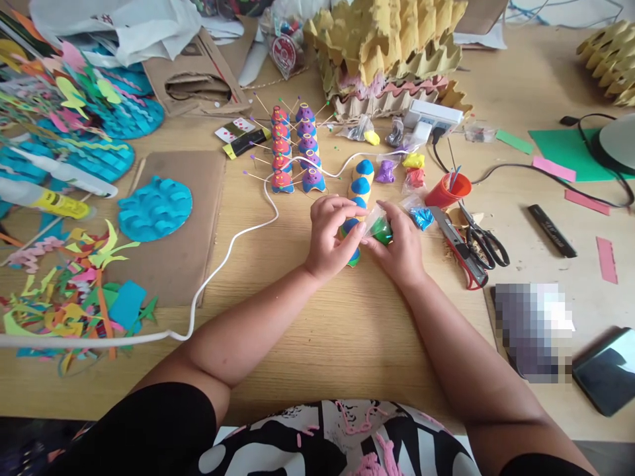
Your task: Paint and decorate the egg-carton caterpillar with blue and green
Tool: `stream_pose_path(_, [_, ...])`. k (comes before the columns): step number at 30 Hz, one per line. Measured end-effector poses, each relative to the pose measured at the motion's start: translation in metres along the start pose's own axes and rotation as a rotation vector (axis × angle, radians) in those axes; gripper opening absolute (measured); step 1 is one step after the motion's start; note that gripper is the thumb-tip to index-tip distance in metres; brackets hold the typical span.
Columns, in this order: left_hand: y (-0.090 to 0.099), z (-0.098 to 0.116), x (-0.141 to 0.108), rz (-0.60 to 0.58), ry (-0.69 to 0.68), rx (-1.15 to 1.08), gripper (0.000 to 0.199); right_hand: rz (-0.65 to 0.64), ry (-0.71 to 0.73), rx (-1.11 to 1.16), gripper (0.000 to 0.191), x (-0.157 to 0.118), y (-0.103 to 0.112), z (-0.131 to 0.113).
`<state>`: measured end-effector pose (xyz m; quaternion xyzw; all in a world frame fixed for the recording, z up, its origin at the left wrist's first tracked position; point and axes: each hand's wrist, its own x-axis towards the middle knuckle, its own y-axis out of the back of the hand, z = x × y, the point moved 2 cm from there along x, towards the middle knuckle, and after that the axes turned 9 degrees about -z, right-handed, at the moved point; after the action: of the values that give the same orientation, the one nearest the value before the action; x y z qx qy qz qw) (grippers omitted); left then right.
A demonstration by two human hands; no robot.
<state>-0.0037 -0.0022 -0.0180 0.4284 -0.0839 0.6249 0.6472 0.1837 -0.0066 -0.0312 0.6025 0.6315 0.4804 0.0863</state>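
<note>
My left hand (335,238) pinches the left edge of a small clear plastic bag with green clay (381,229) inside. On the bag's right side, my right hand (399,243) has its fingers and thumb closed round it. Partly behind my left hand lies a yellowish egg-carton strip (361,173) with blue caps on its bumps, and green shows at its near end. Two finished-looking rows stand beyond to the left: a red and blue one (282,158) and a purple and blue one (308,155), both with thin sticks poking out.
Egg cartons (387,46) are stacked at the back. An orange cup (448,190), a cutter (460,248) and scissors (483,241) lie to the right. A white cable (233,241) crosses the table (288,350). Paper scraps (74,297) and a blue disc (155,208) are left.
</note>
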Motion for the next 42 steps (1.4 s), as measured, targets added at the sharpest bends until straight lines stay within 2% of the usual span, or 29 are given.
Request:
stream_pose_path(4, [0.0,0.0,-0.001,0.008,-0.004,-0.016,0.024,0.002,-0.018,0.016,0.089,0.0,0.0,0.002])
stream_pose_path(11, [0.0,0.0,-0.001,0.006,0.007,-0.047,0.024,-0.037,-0.025,-0.003,0.086,0.0,-0.001,0.002])
stream_pose_path(19, [0.001,0.0,0.0,-0.055,0.084,-0.038,0.041,-0.096,-0.007,-0.015,0.085,-0.001,0.002,0.0])
stream_pose_path(28, [0.0,-0.001,-0.001,-0.097,0.107,-0.102,0.046,-0.11,-0.016,0.024,0.085,0.001,0.002,-0.002])
stream_pose_path(35, [0.001,-0.004,-0.003,-0.105,0.105,-0.222,0.032,-0.125,-0.009,0.081,0.086,0.001,0.003,-0.002])
stream_pose_path(42, [-0.004,-0.011,-0.004,-0.144,0.16,-0.334,0.023,-0.149,0.032,0.102,0.087,0.001,0.005,-0.002])
